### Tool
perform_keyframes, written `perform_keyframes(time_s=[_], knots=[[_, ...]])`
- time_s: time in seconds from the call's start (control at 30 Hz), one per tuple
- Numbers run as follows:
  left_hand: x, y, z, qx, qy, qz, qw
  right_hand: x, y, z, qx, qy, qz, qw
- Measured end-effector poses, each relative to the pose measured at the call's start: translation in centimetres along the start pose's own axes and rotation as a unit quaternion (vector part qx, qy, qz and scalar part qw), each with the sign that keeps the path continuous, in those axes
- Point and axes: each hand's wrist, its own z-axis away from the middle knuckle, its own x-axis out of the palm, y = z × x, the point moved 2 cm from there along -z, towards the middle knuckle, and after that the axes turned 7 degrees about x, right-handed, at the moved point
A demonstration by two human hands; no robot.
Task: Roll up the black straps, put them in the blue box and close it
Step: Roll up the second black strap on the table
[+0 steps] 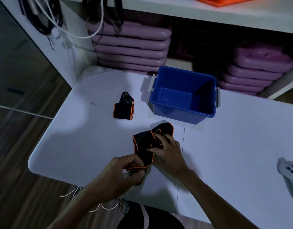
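A: Two black straps (147, 142) with orange edging on your white table (76, 146). You hold one of them loose and crumpled in both hands near the front edge.

B: Fingers?

A: Your left hand (126, 171) is clenched on the strap's near end, thumb and fingers pinching the orange hem. Your right hand (168, 152) grips the bunched middle, fingers curled into the fabric.

B: The other strap?

A: Rolled strap (124, 107) already wound up, standing on the table left of the blue box (183, 111), near it but apart.

B: The box?

A: Open, nothing visible inside, grey latches on both sides. No lid in view. It sits just beyond your hands, toward the shelf with stacked purple cases (130, 45).

B: Anything else on the table?

A: A white controller (289, 174) at your far right edge.
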Motion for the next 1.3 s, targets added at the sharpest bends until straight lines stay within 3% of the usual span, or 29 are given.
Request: perform_keyframes(time_s=[0.1,0.2,0.3,0.47,0.53,0.63,0.73,0.8,0.97,1.13,1.2,1.3], knots=[[-0.2,0.3,-0.6,0.005,0.025,0.085,0.996,-0.1,0.0,0.9,-0.026,0.027,-0.015,0.999],[-1.7,0.5,-1.9,0.011,0.130,0.191,0.973,-0.6,0.5,1.2,-0.016,0.058,-0.073,0.996],[-5.2,-0.6,-3.0,-0.035,0.262,0.311,0.913,-3.0,1.4,1.3,-0.006,0.095,-0.176,0.980],[-8.7,-9.0,-3.0,-0.191,0.322,0.413,0.830,-5.3,0.6,2.0,0.071,-0.002,-0.354,0.932],[-8.6,-12.3,-2.5,-0.242,0.333,0.349,0.842,-4.4,0.4,2.5,0.107,-0.048,-0.305,0.945],[-7.2,-15.2,-2.3,-0.267,0.327,0.197,0.885,-1.9,1.1,3.6,0.147,-0.076,-0.137,0.977],[-5.8,-17.0,-2.5,-0.226,0.291,0.032,0.929,0.8,2.1,4.6,0.120,-0.055,-0.040,0.990],[-5.4,-17.5,-2.5,-0.188,0.274,-0.108,0.937,1.6,2.6,5.2,0.105,-0.025,0.002,0.994],[-3.3,-14.7,-3.6,-0.082,0.266,-0.314,0.908,0.8,4.6,6.1,0.151,0.023,-0.071,0.986],[4.1,-9.5,-10.4,0.101,0.133,-0.355,0.920,-2.0,6.5,6.1,0.219,0.080,-0.226,0.946],[7.8,-7.8,-13.3,0.065,0.057,-0.358,0.930,-3.2,7.6,5.8,0.216,0.106,-0.249,0.938],[11.6,-6.4,-16.0,-0.033,-0.016,-0.437,0.899,-4.1,9.7,5.0,0.205,0.075,-0.264,0.939]])
